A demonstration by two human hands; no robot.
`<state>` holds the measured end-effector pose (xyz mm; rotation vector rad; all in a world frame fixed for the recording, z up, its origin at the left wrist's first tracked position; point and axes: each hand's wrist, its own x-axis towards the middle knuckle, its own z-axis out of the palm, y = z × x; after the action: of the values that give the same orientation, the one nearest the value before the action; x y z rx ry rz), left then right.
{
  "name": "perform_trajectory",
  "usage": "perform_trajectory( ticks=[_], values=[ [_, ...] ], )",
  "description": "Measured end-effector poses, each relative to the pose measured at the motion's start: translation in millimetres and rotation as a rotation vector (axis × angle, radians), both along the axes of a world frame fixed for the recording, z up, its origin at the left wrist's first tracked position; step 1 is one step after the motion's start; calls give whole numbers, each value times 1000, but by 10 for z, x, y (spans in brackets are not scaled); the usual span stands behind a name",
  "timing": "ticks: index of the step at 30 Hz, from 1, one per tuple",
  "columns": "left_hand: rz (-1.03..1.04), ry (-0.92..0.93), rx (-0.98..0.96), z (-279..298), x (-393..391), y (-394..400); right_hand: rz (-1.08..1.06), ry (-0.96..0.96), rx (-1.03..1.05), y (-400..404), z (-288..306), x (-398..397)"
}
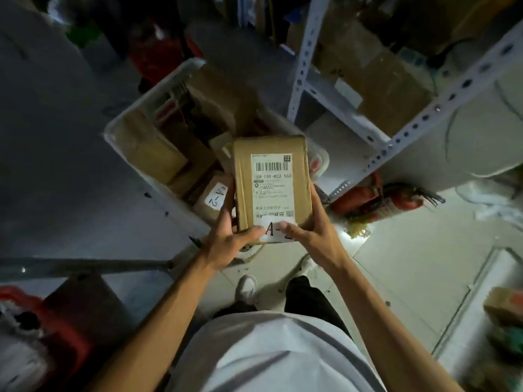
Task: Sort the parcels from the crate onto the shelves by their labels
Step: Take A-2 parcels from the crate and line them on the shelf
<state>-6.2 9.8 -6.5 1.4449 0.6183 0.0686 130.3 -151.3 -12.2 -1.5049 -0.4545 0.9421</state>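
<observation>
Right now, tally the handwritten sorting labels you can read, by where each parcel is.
On the held parcel: 1 label, partly covered by thumbs
On a parcel in the crate: 1 label, A-2
Total: 2

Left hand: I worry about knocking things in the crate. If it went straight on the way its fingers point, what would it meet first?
The left hand points up and away along the held parcel. Straight on, it would probably meet the A-2 parcel lying in the crate, though depth is unclear.
</observation>
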Motion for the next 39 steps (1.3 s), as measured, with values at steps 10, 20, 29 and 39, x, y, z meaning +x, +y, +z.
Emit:
perform_trajectory(
  ticks=[10,20,29,39],
  values=[
    [-516,-2,-8,163,811,-1197,-595,32,-32,-1679,108,-207],
    [-971,-138,-55,452,1709,-3223,-1112,-87,-62,-3471,406,-285],
    [-1409,-347,-9,743,2234,-4667,-1431,-250,-148,-4606,718,-284],
    [-1711,-479,-135,995,3003,-5650,-1657,-368,-305,-5225,1158,-15]
  ],
)
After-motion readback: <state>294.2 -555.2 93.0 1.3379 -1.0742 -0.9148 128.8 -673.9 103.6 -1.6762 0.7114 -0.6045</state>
